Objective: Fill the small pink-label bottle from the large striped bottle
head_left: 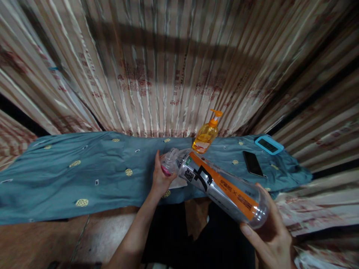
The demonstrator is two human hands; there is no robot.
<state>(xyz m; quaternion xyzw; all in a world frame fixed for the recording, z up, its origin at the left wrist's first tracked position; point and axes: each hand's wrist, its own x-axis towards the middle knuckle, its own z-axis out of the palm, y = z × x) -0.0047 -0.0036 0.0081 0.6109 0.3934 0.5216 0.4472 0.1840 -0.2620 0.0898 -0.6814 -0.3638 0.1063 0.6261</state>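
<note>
Blue cloth (70, 175) over the table, striped curtain (168, 63) behind

A large clear plastic bottle (221, 186) with an orange label band and black print lies tilted nearly on its side, its base at four o'clock and its neck pointing to ten o'clock. At the neck sits a clear cap (170, 161) with a pink part, just above the blue-cloth-covered counter (84, 168).
</note>
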